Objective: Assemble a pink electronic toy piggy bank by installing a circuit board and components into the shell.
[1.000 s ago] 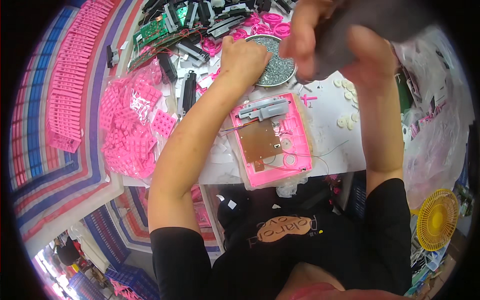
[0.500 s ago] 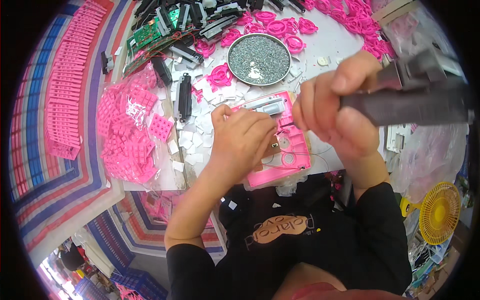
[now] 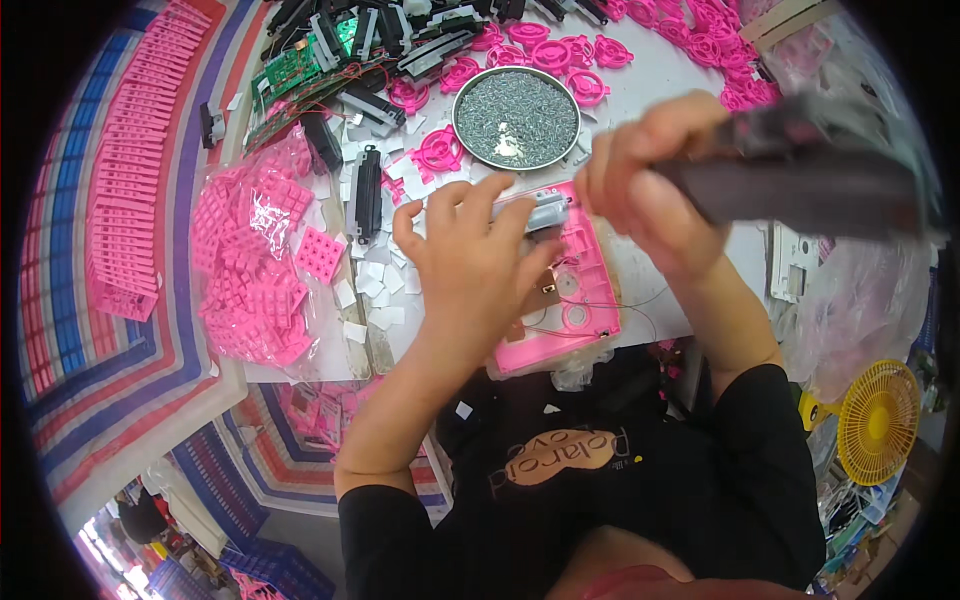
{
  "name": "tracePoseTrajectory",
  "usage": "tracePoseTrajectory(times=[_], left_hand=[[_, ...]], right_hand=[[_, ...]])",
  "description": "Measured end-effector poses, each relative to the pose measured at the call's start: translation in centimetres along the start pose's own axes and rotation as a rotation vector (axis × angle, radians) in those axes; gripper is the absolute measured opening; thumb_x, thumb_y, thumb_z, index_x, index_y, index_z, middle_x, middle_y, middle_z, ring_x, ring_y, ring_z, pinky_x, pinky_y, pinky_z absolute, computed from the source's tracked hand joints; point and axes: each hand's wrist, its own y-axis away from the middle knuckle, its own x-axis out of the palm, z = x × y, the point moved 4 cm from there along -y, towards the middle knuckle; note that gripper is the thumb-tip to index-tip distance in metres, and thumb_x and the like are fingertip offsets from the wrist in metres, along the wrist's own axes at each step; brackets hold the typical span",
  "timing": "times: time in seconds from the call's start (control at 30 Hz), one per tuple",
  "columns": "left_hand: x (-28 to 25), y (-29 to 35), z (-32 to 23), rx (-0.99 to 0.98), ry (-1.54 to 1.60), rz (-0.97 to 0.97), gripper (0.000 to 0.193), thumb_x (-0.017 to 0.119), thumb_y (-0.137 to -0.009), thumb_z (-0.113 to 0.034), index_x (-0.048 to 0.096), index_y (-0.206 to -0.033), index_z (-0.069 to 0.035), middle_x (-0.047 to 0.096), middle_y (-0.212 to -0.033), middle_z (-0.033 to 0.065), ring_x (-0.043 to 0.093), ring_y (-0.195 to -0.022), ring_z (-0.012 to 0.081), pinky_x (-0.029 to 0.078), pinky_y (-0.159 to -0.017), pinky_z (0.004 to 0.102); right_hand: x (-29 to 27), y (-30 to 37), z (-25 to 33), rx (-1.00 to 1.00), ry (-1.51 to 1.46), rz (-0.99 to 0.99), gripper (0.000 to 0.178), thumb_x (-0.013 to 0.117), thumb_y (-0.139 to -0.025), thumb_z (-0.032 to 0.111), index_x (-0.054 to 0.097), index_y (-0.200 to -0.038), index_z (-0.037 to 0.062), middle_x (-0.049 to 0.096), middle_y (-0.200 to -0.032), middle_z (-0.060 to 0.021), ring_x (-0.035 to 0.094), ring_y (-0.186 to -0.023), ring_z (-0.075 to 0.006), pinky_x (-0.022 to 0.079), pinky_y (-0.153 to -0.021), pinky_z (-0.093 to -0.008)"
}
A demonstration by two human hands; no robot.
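Observation:
A pink plastic casing [image 3: 597,262] lies at the table's near edge, with thin wires and a brown piece inside it. My left hand [image 3: 468,262] hovers over its left side, fingers spread. By those fingertips, at the casing's far end, is a silver-grey part [image 3: 547,211]. My right hand [image 3: 655,195] is wrapped round a dark power screwdriver [image 3: 800,185], smeared by motion, whose body points off to the right. The right fingers are above the casing's far right corner; the tool's tip is hidden.
Beyond the casing stands a round metal dish [image 3: 517,168] full of small screws. A bag of pink keypads [image 3: 255,290] lies left. Black parts [image 3: 368,195], green circuit boards [image 3: 290,68] and pink rings [image 3: 550,55] crowd the back. A yellow fan [image 3: 878,422] is lower right.
My left hand has opened, its fingers spreading apart and lifting from the casing. My right hand has moved slightly left with the power screwdriver, which has tilted.

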Motion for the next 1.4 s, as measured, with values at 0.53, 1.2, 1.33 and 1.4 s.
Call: tracePoseTrajectory(times=[0.53, 1.2, 1.33, 1.4], left_hand=[[2.9, 0.2, 1.5, 0.013, 0.069, 0.109, 0.036, 0.079, -0.077, -0.023, 0.066, -0.108, -0.010, 0.065, -0.102, 0.0038, 0.058, -0.104, 0.0256, 0.028, -0.102, 0.0509], [-21.3, 23.2, 9.8, -0.686, -0.392, 0.712, 0.048, 0.076, -0.074, -0.010, 0.056, -0.116, 0.001, 0.060, -0.116, 0.0233, 0.057, -0.108, 0.0423, 0.047, -0.094, 0.0441], [-16.4, 18.5, 5.9, -0.481, -0.241, 0.511, 0.042, 0.075, -0.082, -0.011, 0.062, -0.121, 0.000, 0.063, -0.121, 0.0204, 0.059, -0.114, 0.0401, 0.046, -0.097, 0.0449], [-11.3, 15.0, 3.7, -0.320, 0.068, 0.455, 0.038, 0.077, -0.079, -0.007, 0.065, -0.115, -0.003, 0.068, -0.114, 0.0165, 0.063, -0.108, 0.0368, 0.049, -0.093, 0.0445]], right_hand=[[-0.5, 0.0, -5.0, 0.141, 0.228, -0.072, 0.016, 0.072, -0.085, 0.010, 0.058, -0.094, 0.0060, 0.058, -0.085, -0.0015, 0.055, -0.075, -0.0091, 0.046, -0.063, -0.0267], [-31.0, -5.9, -6.5, -0.105, 1.956, -0.240, 0.026, 0.075, -0.082, 0.027, 0.076, -0.105, 0.0162, 0.073, -0.093, -0.0082, 0.063, -0.095, -0.0293, 0.051, -0.085, -0.0453], [-26.2, -4.2, -2.6, -0.068, 1.549, -0.385, 0.025, 0.072, -0.090, 0.029, 0.077, -0.106, 0.0106, 0.075, -0.090, -0.0082, 0.068, -0.079, -0.0195, 0.053, -0.073, -0.0335], [-18.6, -1.0, -0.7, 0.175, 1.193, -0.247, 0.021, 0.072, -0.092, 0.021, 0.076, -0.104, 0.0041, 0.074, -0.085, -0.0057, 0.066, -0.074, -0.0110, 0.051, -0.069, -0.0267]])
